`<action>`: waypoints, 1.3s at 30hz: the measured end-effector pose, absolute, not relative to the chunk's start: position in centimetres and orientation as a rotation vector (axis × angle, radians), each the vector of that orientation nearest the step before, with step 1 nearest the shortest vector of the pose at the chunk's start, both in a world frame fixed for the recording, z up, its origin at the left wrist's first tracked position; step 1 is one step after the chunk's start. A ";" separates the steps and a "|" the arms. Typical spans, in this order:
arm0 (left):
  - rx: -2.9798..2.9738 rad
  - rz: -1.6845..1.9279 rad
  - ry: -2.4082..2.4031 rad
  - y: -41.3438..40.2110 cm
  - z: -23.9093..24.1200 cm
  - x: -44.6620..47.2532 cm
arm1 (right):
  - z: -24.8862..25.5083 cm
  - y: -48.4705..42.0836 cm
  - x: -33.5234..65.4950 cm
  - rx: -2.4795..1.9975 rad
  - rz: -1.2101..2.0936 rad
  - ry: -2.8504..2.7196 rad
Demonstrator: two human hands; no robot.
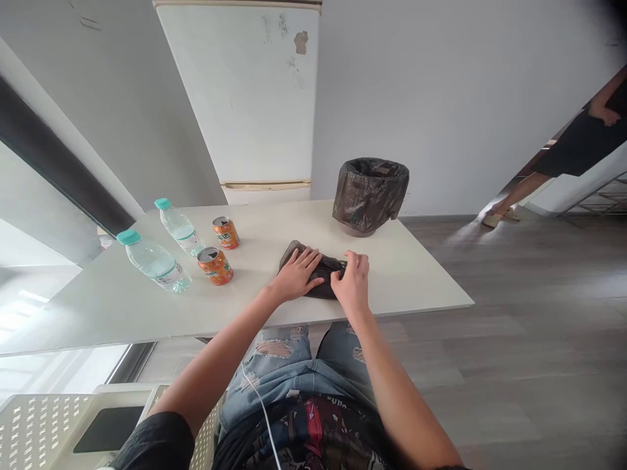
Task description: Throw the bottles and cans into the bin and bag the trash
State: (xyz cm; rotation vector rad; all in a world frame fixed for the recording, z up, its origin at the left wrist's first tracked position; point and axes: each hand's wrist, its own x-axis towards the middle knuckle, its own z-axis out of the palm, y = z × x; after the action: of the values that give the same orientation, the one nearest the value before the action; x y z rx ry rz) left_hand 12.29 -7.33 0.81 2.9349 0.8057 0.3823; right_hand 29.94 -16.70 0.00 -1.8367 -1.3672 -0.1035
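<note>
A black plastic garbage bag point(323, 288), bunched and folded, lies near the front edge of the white table. My left hand point(296, 273) rests flat on its left part with the fingers stretched out. At the bag's right end, my right hand point(353, 282) has its fingers curled, with thumb and fingertips gripping the plastic. Beyond the hands stands a trash can point(355, 231) lined with a black bag point(369, 196) that is folded over its rim. What lies inside the can is hidden.
On the left of the table point(421, 281) stand two orange soda cans point(215, 266) and two clear bottles point(154, 261) with teal caps. A white refrigerator point(245, 98) is behind the table. Another person point(568, 143) stands at the far right. A white cable point(262, 408) hangs over my lap.
</note>
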 end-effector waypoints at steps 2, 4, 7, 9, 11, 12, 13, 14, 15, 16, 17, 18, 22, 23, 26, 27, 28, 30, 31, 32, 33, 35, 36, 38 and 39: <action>2.933 0.284 0.782 -6.3 -0.4 12.8 | 0.3 -17.0 29.6 -1.750 -0.214 -1.617; 2.921 0.237 0.775 -5.6 -1.2 12.9 | 0.1 -16.9 29.3 -1.739 -0.200 -1.873; 2.898 0.250 0.779 -5.2 -1.9 12.7 | -0.7 -16.2 29.2 -1.920 -0.048 -2.013; 2.887 0.260 0.795 -5.2 -2.1 12.4 | -1.4 -15.8 29.3 -2.040 0.048 -2.002; 2.883 0.253 0.817 -5.1 -2.2 12.3 | -1.8 -15.6 29.4 -2.103 0.094 -1.995; 2.883 0.248 0.827 -5.1 -2.3 12.3 | -1.8 -15.6 29.4 -2.120 0.102 -1.992; 2.884 0.247 0.836 -5.1 -2.3 12.3 | -1.9 -15.6 29.4 -2.133 0.107 -1.990; 2.885 0.250 0.843 -5.2 -2.3 12.3 | -1.9 -15.7 29.4 -2.141 0.110 -1.988; 2.888 0.252 0.846 -5.2 -2.3 12.3 | -1.8 -15.8 29.3 -2.146 0.111 -1.984; 2.894 0.252 0.845 -5.2 -2.3 12.3 | -1.8 -15.9 29.2 -2.149 0.110 -1.980; 2.902 0.248 0.841 -5.2 -2.3 12.3 | -1.7 -16.0 29.1 -2.150 0.108 -1.975; 2.909 0.241 0.838 -5.2 -2.3 12.3 | -1.6 -16.1 29.1 -2.151 0.108 -1.973; 2.926 0.220 0.847 -5.3 -2.4 12.4 | -1.3 -16.0 29.2 -2.123 0.002 -1.990; 2.926 0.217 0.846 -5.3 -2.5 12.4 | -1.3 -15.9 29.4 -2.092 -0.046 -2.009; 2.916 0.223 0.843 -5.2 -2.7 12.4 | -1.5 -15.4 30.2 -2.039 -0.047 -2.085; 2.911 0.230 0.845 -5.2 -2.7 12.4 | -1.6 -15.2 30.4 -2.056 0.006 -2.098; 2.906 0.235 0.846 -5.1 -2.7 12.4 | -1.6 -15.1 30.6 -2.087 0.064 -2.098; 2.893 0.241 0.844 -5.1 -2.6 12.3 | -1.7 -14.9 30.6 -2.152 0.138 -2.073; 2.886 0.241 0.840 -5.1 -2.5 12.3 | -1.7 -14.8 30.5 -2.172 0.152 -2.063; 2.879 0.237 0.839 -5.1 -2.4 12.2 | -1.7 -14.9 30.4 -2.184 0.158 -2.056; 2.875 0.232 0.842 -5.1 -2.3 12.2 | -1.6 -14.9 30.3 -2.192 0.163 -2.054; 2.875 0.221 0.853 -5.2 -2.1 12.2 | -1.5 -15.0 30.2 -2.197 0.160 -2.050; 2.879 0.216 0.856 -5.3 -2.1 12.2 | -1.5 -15.1 30.1 -2.196 0.156 -2.050; 2.892 0.214 0.852 -5.4 -2.0 12.3 | -1.6 -15.2 30.1 -2.194 0.139 -2.051; 2.899 0.217 0.849 -5.4 -2.0 12.3 | -1.6 -15.3 30.2 -2.191 0.128 -2.054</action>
State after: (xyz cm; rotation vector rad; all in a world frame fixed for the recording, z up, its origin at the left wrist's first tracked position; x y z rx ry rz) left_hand 12.30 -5.39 -2.00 2.8990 0.8495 0.2170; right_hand 30.15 -15.28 -1.62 -2.1908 -2.0542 0.1281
